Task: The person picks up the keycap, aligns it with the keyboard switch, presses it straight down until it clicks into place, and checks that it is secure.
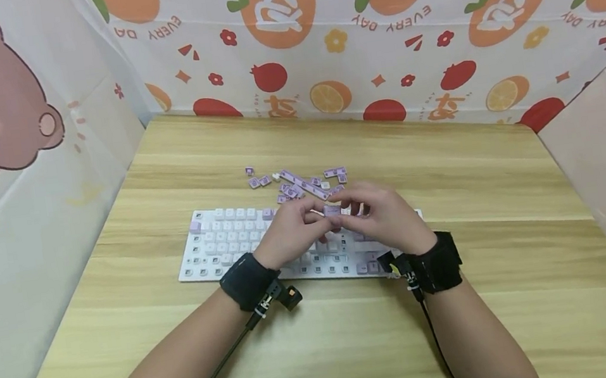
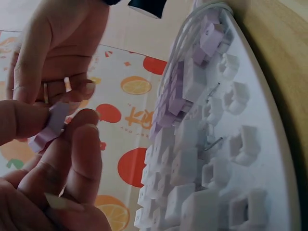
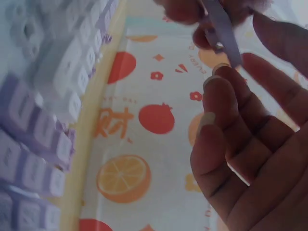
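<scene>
A long purple keycap [image 1: 332, 210] is held up over the white keyboard [image 1: 193, 264] between both hands. My left hand [image 1: 293, 232] pinches it between thumb and fingers, seen close up in the left wrist view, where the purple keycap [image 2: 50, 127] stands tilted. From the other side, my right hand [image 1: 381, 214] has thumb and index fingertip at its edges. In the right wrist view the keycap's [image 3: 225, 31] lower end meets my right fingertips [image 3: 222, 72]. Part of the keyboard has white and purple caps; bare switches [image 2: 243, 144] show along the near edge.
Behind the keyboard lie loose purple keycaps [image 1: 260, 182], a long purple strip [image 1: 302, 184] and several more small caps [image 1: 337, 173]. A pale cable [image 2: 180, 48] runs along the keyboard's back. A printed cloth [image 1: 299, 74] hangs behind the wooden table [image 1: 448, 157].
</scene>
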The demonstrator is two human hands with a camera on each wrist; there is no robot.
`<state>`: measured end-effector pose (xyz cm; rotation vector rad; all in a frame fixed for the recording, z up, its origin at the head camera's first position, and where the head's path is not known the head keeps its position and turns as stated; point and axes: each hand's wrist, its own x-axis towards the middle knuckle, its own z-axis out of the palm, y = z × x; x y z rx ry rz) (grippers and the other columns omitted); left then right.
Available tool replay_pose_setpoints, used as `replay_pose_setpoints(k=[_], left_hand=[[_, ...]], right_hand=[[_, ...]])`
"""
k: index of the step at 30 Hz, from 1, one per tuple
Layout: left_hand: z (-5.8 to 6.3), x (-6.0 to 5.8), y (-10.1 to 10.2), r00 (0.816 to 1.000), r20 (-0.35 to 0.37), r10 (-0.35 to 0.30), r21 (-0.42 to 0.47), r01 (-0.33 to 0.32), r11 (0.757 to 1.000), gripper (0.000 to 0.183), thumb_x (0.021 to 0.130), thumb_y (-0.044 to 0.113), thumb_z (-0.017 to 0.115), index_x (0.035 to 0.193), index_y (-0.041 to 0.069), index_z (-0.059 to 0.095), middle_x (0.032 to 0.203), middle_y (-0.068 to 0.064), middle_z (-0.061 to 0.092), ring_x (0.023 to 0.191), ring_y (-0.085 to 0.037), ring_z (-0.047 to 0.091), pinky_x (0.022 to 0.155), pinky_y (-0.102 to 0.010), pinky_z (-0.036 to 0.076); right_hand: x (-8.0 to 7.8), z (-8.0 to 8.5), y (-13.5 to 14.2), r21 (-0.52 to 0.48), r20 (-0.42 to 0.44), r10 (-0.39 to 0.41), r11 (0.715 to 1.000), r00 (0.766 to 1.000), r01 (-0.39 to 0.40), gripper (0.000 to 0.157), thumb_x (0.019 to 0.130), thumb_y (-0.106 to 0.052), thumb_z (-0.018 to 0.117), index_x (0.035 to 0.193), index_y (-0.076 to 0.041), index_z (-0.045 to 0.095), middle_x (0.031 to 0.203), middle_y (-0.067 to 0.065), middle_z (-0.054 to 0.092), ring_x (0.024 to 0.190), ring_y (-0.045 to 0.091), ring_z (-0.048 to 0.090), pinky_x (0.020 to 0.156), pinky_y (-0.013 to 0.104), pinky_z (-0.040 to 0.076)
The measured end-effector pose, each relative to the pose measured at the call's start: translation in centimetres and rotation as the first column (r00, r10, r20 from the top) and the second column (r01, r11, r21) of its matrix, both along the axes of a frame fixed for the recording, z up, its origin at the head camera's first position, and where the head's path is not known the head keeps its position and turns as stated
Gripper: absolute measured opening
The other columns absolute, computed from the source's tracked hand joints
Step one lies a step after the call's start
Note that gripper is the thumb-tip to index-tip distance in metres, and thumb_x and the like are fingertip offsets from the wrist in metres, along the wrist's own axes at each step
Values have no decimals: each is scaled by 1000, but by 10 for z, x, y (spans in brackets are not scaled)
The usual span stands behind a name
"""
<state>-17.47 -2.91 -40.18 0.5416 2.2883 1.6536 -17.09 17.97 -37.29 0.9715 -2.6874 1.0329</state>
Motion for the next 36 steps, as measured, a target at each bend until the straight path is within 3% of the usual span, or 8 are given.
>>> replay_pose_setpoints(k=[4,10,15,19,23,26,31,36], left_hand=[[0,-1,0,1000,7,7,-32,-6,999,14,92,22,66,101,12,68,83,-7,76,69,-21,69,55,-26,39],[-1,-4,2,1000,-8,-18,-67,18,998,11,93,21,65,93,11,71,79,-10,73,65,-23,65,55,-26,43],[-4,-4,3,1000,9,-6,-87,6,996,13,92,24,66,89,14,72,77,-1,73,60,-17,59,53,-24,42],[-6,-3,5,1000,-2,4,-103,-4,995,14,92,25,67,87,14,72,76,4,72,59,-14,55,55,-25,41],[-6,-2,5,1000,-22,-15,-134,11,991,16,94,26,64,90,13,73,78,4,72,62,-14,56,57,-27,42],[-4,-2,4,998,-67,-5,-189,-8,982,18,95,29,62,96,15,73,76,3,69,60,-15,54,55,-29,41],[-2,-3,-1,990,-139,32,-268,-69,961,17,95,31,62,103,17,70,70,2,62,55,-16,51,50,-29,38],[-2,-2,0,984,-179,-2,-331,-58,942,13,93,26,64,97,16,71,68,4,61,55,-13,52,50,-27,39]], right_hand=[[2,1,-1,72,-31,37,997,999,-35,37,84,-25,80,119,-16,71,109,-2,66,88,15,61,76,34,55],[2,0,-7,200,-132,23,980,991,4,34,80,-22,82,111,-13,71,101,0,68,93,16,64,82,30,54],[4,-1,-12,260,-213,37,965,976,20,35,76,-23,85,106,-11,71,99,1,64,91,16,57,82,29,51],[6,-1,-13,277,-226,50,961,973,15,34,75,-21,85,105,-10,71,98,1,64,91,16,55,82,29,49],[4,-1,-10,313,-153,29,950,988,21,33,76,-20,83,105,-10,71,98,1,65,91,15,57,82,30,51],[1,0,-5,343,-21,-39,938,999,44,34,77,-21,83,106,-9,71,99,2,66,91,16,59,83,32,52],[-4,-5,2,398,185,-126,916,975,43,35,77,-24,84,107,-9,71,97,1,67,89,17,59,85,34,52],[-7,-14,-2,424,258,-124,906,958,3,33,77,-26,83,105,-12,72,91,-2,62,81,16,55,76,31,48]])
